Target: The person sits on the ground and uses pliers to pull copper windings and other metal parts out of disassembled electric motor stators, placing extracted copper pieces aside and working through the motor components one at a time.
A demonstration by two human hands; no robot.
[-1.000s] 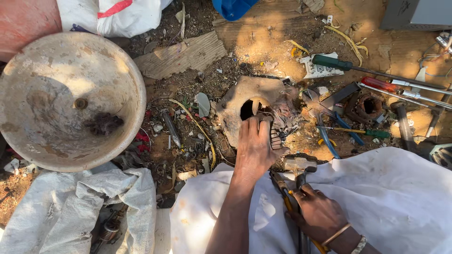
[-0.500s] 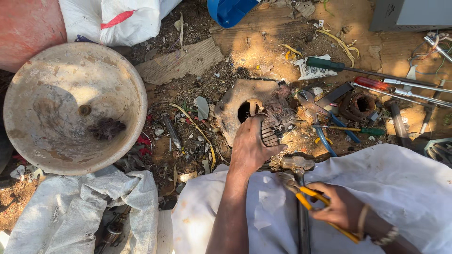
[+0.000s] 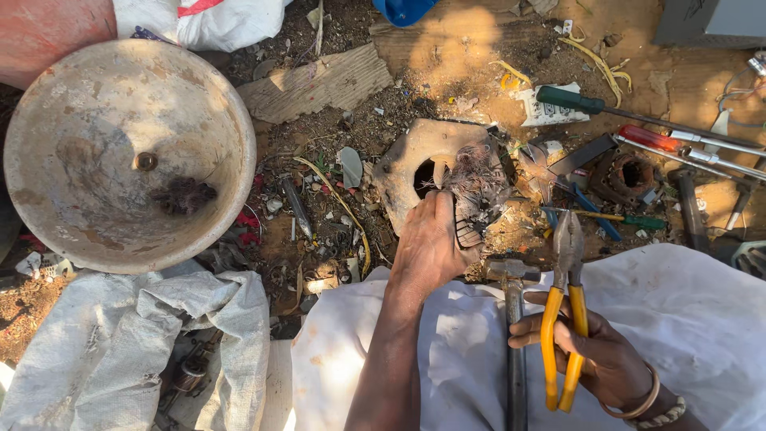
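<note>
Right grip (image 3: pixel 594 355): 1 pliers (image 3: pixel 565 311), 1 hammer (image 3: pixel 515 335)

Below you, the littered dirt ground (image 3: pixel 335 160) carries a round dusty metal bowl (image 3: pixel 128 152), a flat wooden board (image 3: pixel 319 84), red-handled and green-handled screwdrivers (image 3: pixel 678 137), and crumpled white sacks (image 3: pixel 159 343).

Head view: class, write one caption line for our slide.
Left hand grips a tangled wire bundle on a dirty metal plate; right hand holds yellow-handled pliers.
</note>
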